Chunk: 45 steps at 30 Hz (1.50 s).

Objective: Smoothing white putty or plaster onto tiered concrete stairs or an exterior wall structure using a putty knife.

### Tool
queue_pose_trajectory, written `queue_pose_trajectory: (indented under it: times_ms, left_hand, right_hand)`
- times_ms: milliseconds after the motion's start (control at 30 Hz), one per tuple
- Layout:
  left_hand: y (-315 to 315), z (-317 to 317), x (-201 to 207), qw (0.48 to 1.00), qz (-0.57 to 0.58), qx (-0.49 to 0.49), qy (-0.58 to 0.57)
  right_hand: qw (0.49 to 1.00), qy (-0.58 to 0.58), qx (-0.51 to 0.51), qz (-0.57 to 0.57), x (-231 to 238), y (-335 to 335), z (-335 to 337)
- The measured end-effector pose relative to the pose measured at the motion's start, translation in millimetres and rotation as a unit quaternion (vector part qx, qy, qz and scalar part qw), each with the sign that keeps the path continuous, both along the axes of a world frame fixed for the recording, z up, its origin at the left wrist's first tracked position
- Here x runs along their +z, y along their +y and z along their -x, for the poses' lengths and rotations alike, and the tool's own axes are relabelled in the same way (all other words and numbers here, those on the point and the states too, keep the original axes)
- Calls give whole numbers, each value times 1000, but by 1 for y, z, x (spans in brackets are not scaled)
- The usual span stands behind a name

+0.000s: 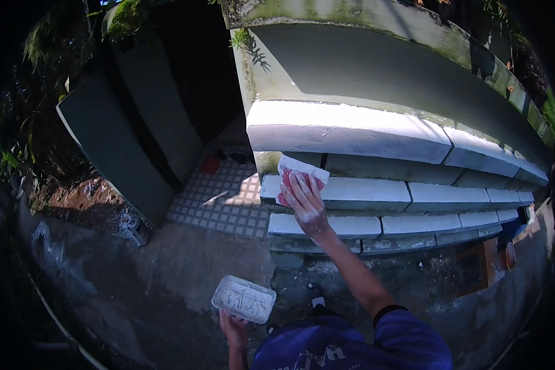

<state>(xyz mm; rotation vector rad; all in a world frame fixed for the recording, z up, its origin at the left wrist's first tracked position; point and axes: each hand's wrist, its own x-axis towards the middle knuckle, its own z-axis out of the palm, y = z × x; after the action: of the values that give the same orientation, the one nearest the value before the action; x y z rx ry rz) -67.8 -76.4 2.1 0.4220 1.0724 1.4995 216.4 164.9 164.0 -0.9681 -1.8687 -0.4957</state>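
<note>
My right hand (308, 203) reaches out to the left end of the white ledges. Its fingers press on a flat red spreader (318, 182), partly coated in white. The spreader is against the wall, just under the top white ledge (345, 137), and overlaps the end of the middle ledge (370, 192). Low in the view, my left hand (233, 328) grips a shallow rectangular plastic container (266, 303) by its near edge. White paste (243, 296) with ridges and smears fills much of it. White residue marks my right fingers.
Below lies another white-topped ledge (345, 226). A dark opening with a checkered tile floor (228, 191) is on the left, beside a leaning grey-green panel (111, 148). A wooden frame (490, 265) and a round brown pot (510, 256) stand at the right.
</note>
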Motion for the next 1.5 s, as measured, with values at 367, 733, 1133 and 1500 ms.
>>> queue_pose_trajectory:
  times_ms: [367,733,1133,1500]
  left_hand:
    - [7,-3,-2,1000,14,-9,0]
    - [11,-6,-6,999,17,-30,15]
    - [16,-10,-17,999,8,-22,-34]
    - [20,-13,-24,999,9,-25,-42]
  right_hand:
    - [989,-81,-120,-2,-5,19,-18]
    - [989,-11,-149,-18,20,17,-33]
    - [984,70,-145,-78,45,-4,-43]
    - [993,36,-52,-104,51,-15,-34]
